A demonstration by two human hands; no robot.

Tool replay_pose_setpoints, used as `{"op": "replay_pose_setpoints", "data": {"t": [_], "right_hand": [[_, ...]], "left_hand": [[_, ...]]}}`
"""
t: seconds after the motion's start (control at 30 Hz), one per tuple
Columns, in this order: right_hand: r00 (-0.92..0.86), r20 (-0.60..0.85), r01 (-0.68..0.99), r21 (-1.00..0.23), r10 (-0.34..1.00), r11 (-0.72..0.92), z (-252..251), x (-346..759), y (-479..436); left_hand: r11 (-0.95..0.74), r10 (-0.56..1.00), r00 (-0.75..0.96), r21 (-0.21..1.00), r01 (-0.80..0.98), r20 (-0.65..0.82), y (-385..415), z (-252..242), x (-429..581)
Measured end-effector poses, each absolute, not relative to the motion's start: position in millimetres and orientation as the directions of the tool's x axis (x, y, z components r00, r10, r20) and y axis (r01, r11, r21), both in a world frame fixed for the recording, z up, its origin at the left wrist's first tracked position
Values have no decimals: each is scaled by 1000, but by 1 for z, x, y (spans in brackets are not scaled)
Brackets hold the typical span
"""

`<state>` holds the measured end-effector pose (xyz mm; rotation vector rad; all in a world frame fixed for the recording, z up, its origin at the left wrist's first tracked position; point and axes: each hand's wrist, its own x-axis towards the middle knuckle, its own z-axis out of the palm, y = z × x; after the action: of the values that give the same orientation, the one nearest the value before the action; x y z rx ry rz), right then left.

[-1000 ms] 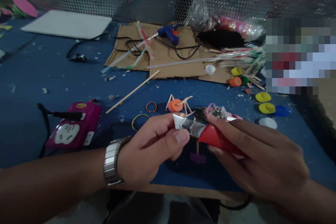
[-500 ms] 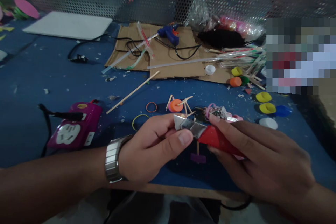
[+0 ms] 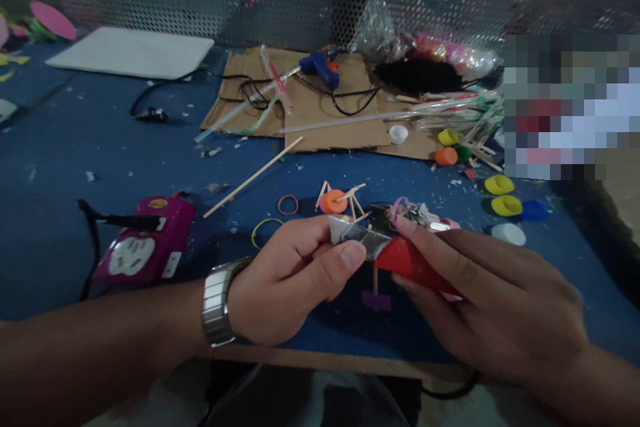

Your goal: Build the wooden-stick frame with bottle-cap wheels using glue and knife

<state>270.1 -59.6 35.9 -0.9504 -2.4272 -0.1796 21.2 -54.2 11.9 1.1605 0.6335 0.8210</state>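
Observation:
Over the near edge of the blue table, my left hand [image 3: 287, 277], a metal watch on its wrist, pinches the silver blade end [image 3: 357, 235] of a red utility knife between thumb and fingers. My right hand [image 3: 493, 297] wraps round the knife's red handle [image 3: 407, 261]. Just beyond my fingers lie an orange cap with small sticks [image 3: 334, 200] and a pink-and-silver tangle [image 3: 415, 213]. Under the blade stands a thin stick on a purple base [image 3: 375, 297].
A magenta power strip [image 3: 143, 247] lies left. Rubber bands [image 3: 289, 204], a long skewer [image 3: 253, 177], coloured bottle caps [image 3: 500, 185], cardboard [image 3: 320, 107] with a blue glue gun [image 3: 319, 65], straws and a white board [image 3: 133, 53] sit further back before a perforated metal wall.
Hardly anything differs; both hands keep their grip on the knife, and the view has shifted very slightly.

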Motion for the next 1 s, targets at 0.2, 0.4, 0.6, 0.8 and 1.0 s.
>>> {"op": "replay_pose_setpoints", "data": {"t": [0.2,0.4,0.6,0.8,1.0], "right_hand": [[-618,506,663,-75,602,745,38,270,-60],[-618,510,653,-92,598,752,37,270,-61],[-622,513,656,-71,592,751,37,271,-60],[-627,500,666,-55,598,744,37,272,-59],[-627,506,668,-41,592,743,35,273,-58]], "left_hand": [[-167,826,528,980,-106,198,-44,23,25],[-216,812,532,970,-107,240,-45,26,25],[-93,847,515,991,-98,131,-48,28,27],[22,872,489,998,-62,12,-53,23,27],[37,882,469,999,5,-35,-54,20,26]]}}
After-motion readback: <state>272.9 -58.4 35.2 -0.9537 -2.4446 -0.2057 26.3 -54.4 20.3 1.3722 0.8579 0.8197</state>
